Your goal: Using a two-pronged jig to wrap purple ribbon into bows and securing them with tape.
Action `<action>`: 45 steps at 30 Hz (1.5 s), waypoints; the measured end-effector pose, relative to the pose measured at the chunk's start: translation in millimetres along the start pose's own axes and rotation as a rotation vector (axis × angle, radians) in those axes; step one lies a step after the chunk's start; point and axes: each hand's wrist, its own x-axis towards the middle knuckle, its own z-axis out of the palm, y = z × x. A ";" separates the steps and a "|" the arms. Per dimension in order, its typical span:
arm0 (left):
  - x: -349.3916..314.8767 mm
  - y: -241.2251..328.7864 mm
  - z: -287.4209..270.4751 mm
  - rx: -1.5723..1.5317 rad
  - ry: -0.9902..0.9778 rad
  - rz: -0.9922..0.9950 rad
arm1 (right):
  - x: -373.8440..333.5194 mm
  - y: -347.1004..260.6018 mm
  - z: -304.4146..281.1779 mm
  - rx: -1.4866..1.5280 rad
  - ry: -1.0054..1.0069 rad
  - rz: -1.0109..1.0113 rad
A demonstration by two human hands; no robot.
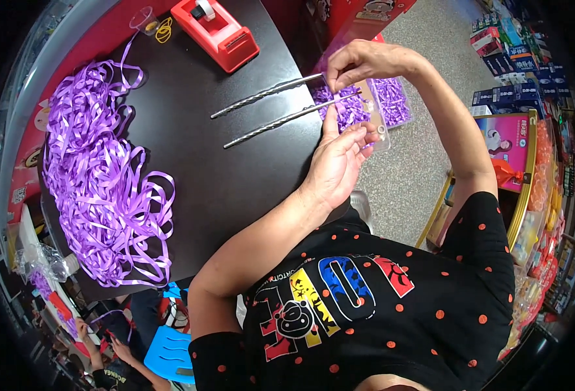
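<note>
Two slim metal rods with spiral flutes, like long drill bits, lie nearly parallel: an upper drill bit (261, 97) and a lower drill bit (281, 122). Their plain ends stick out past the table's right edge. My right hand (365, 62) pinches at these ends, where a short purple ribbon (337, 98) seems to run between the rods. Just below, my left hand (336, 166) has its index finger stretched up toward the lower rod and ribbon; its other fingers curl loosely. Under my hands a clear box (392, 103) holds many short purple ribbon pieces.
A big heap of loose purple ribbon (98, 182) covers the left of the dark table (196, 195). A red tape dispenser (219, 36) and yellow rubber bands (164, 30) stand at the back. A blue stool (170, 355) and another person's arms (121, 352) show lower left. Stacked goods (515, 65) line the right.
</note>
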 end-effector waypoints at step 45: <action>-182.1 90.4 -18.5 1.372 0.463 0.874 | -30.5 75.5 88.4 1.253 0.822 0.195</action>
